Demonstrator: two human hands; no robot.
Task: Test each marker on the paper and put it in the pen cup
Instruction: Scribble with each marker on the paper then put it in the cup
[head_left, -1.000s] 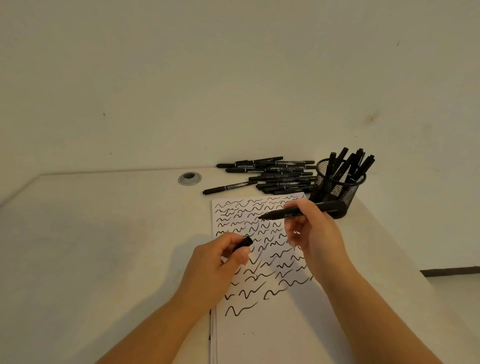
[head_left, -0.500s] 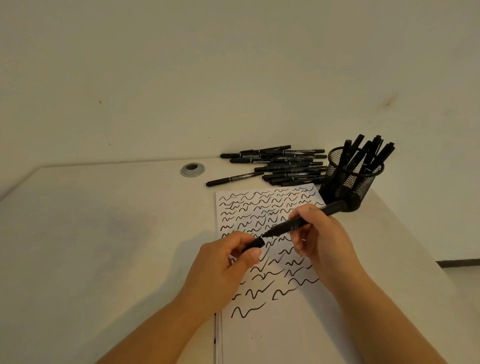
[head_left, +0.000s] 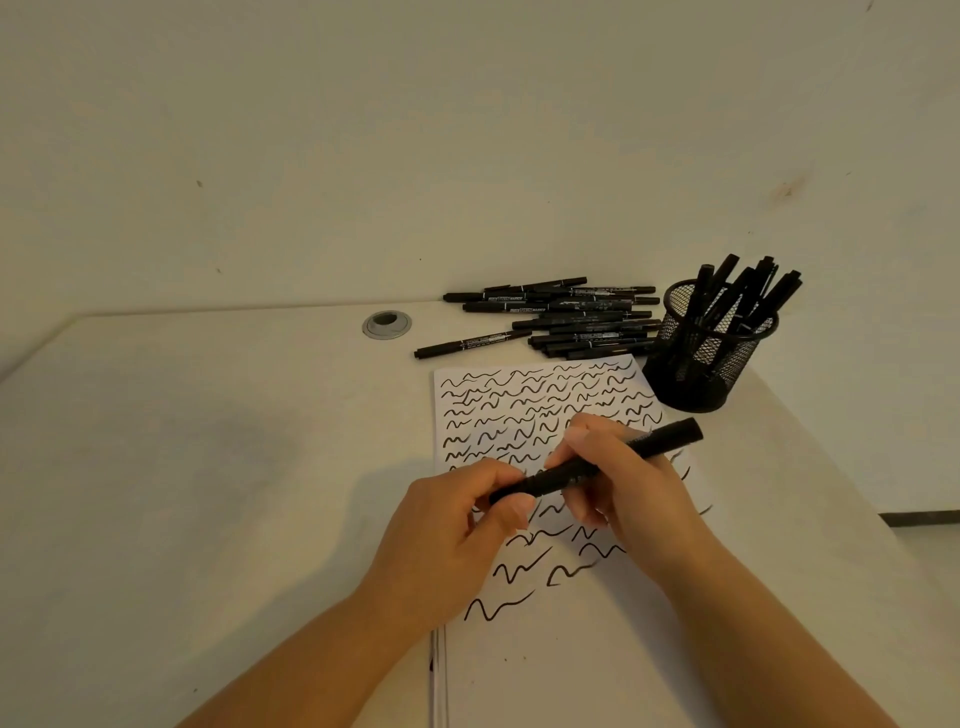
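While the cap sat apart from the marker half a second ago, pinched in the left hand (head_left: 457, 530) just short of the tip, it is now pushed onto the near-left end of the marker (head_left: 592, 465) — the two hands have come together over the paper (head_left: 524, 670). The left hand's thumb and fingers curl round that capped end; the right hand (head_left: 628, 483) grips the barrel in the middle, fingers wrapped over it, with the far-right end of the marker sticking out toward the pen cup (head_left: 709, 345). Whether the cap has fully clicked home cannot be told from this view.

The marker is held just above the middle of the sheet, tilted with its far end higher. The paper is covered with black squiggles from the far edge down to about its middle, so this marker's test stroke is likely already made. Closing it suggests the testing step is over for this one, and what remains is to drop it into the mesh cup at the far right, which already holds a bunch of markers. A pile of loose markers (head_left: 566, 319) lies at the far side of the table (head_left: 208, 467) to the left of the cup — plenty probably still wait their turn.
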